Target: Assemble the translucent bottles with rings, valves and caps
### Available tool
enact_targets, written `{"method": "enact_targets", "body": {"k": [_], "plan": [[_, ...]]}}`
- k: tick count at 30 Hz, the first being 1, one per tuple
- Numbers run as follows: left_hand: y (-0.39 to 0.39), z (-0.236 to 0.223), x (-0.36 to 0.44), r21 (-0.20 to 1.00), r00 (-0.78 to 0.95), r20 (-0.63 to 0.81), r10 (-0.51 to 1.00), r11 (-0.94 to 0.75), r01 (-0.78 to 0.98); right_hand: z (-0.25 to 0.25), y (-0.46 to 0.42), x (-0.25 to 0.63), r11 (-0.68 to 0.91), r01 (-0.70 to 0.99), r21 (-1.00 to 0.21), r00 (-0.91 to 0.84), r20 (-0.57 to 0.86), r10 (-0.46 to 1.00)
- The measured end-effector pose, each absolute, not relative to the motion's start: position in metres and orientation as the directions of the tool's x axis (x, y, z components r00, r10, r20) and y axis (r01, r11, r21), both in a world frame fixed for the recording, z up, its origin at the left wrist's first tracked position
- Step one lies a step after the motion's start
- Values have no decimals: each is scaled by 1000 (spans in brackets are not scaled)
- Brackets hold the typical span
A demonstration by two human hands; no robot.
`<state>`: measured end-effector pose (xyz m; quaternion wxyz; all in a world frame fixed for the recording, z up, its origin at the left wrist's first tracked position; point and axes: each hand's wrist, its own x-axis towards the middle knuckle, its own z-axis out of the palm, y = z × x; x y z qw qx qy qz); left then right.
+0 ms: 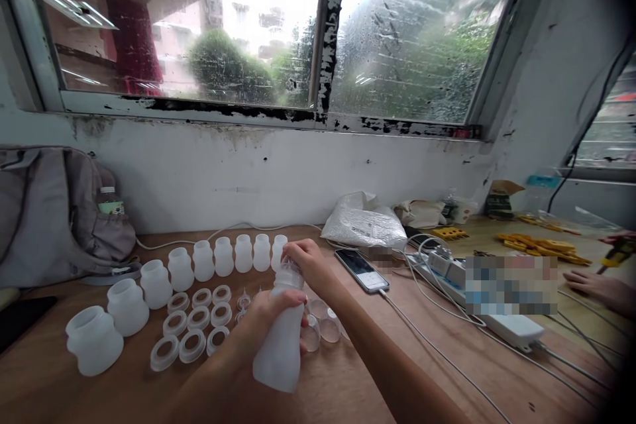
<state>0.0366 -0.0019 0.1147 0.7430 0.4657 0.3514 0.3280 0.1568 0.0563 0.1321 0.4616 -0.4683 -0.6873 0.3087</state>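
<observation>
A frosted white baby bottle point(279, 361) is held tilted in front of me, with my left hand point(263, 315) wrapped around its body. At its top, the fingers of my right hand point(305, 262) are closed on a clear cap point(288, 273); they hide part of it. Frosted bottle bodies point(128, 308) stand open in a curved row to the left and behind. Between that row and my left arm lie several translucent rings point(192, 346) and small clear nipples point(243, 301). Clear domed covers point(329, 328) sit beside the bottle, partly hidden by my right arm.
A phone point(362, 270) with a charging cable lies right of my arm, near a white power strip point(511, 331) and loose cords. A silver bubble bag point(365, 220) rests against the wall. A grey backpack point(44, 212) stands left. Another person's hand point(599, 288) is at far right by yellow parts point(541, 246).
</observation>
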Motion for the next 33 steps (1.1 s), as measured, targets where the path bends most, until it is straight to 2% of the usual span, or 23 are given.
{"method": "enact_targets", "body": {"k": [2, 4, 6, 8, 10, 12, 14, 17, 25, 33], "plan": [[3, 111, 36, 988, 469, -139, 872, 154, 6, 132, 57, 160, 370, 485, -792, -143, 345, 928], [7, 108, 34, 966, 370, -8, 929, -88, 243, 132, 56, 161, 348, 624, -699, -120, 354, 928], [9, 106, 32, 822, 282, 117, 952, -253, 510, 132, 54, 161, 299, 744, -598, -82, 362, 929], [8, 106, 31, 621, 229, 177, 957, -289, 728, 132, 54, 160, 236, 831, -504, -55, 346, 936], [5, 105, 30, 442, 208, 214, 954, -285, 850, 131, 56, 162, 162, 890, -425, -14, 330, 944], [1, 103, 30, 332, 236, 232, 944, -304, 893, 132, 61, 170, 66, 927, -369, 57, 313, 948], [-2, 100, 29, 284, 284, 206, 937, -335, 898, 132, 69, 184, -29, 942, -335, 130, 285, 950], [-2, 97, 28, 267, 316, 168, 934, -352, 897, 131, 81, 211, -83, 953, -293, 156, 238, 959], [2, 106, 20, 199, 290, 130, 948, -311, 929, 111, 101, 259, -175, 956, -237, 180, -2, 984], [2, 111, 21, 159, 243, 64, 968, -250, 955, 97, 110, 270, -291, 940, -177, 197, -415, 888]]}}
